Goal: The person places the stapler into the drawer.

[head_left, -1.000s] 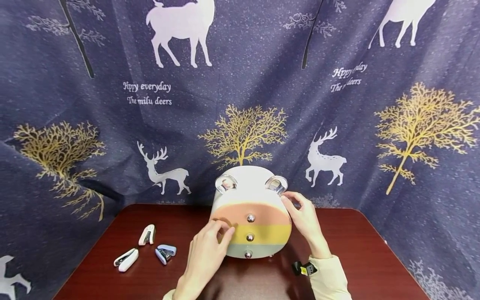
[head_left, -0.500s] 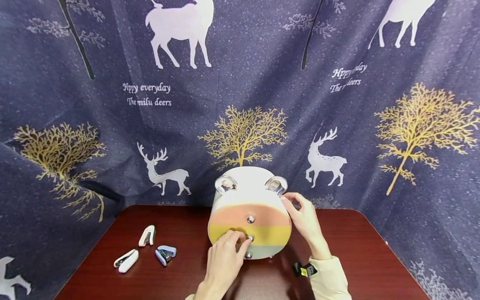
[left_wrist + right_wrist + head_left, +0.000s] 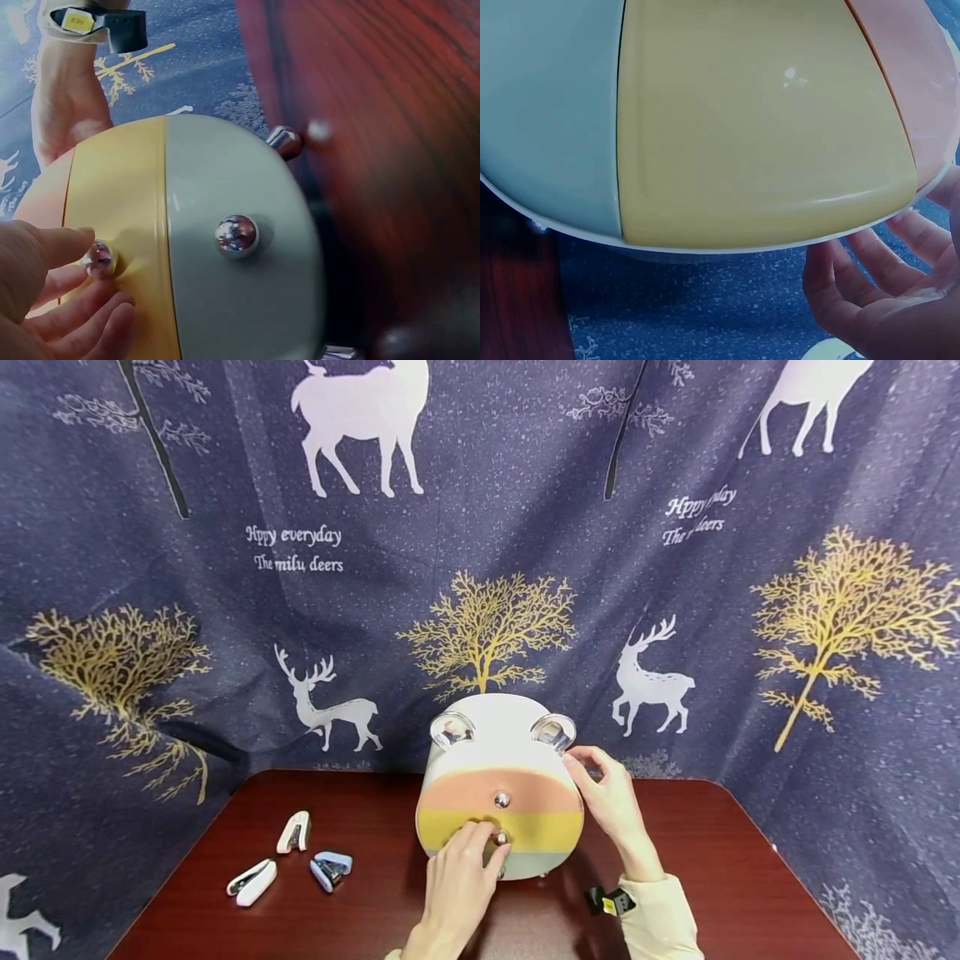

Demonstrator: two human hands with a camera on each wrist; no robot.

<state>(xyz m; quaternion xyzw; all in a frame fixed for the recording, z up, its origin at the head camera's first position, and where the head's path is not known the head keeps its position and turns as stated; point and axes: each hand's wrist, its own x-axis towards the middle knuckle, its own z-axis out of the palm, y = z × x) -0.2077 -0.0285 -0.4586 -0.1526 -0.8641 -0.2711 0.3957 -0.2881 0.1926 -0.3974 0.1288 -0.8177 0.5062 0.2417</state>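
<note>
Table: side edges well apart from the cabinet, which stands near the rear edge. Yellow drawer spans its front, edge to edge. Right hand: relaxed fingers touch the cabinet's right edge. Left hand: narrow grip, pinching that drawer's knob.

A creased navy cloth, printed with white deer and golden trees, hangs behind the far edge of the glossy reddish-brown table, apparently wood-grained.
</note>
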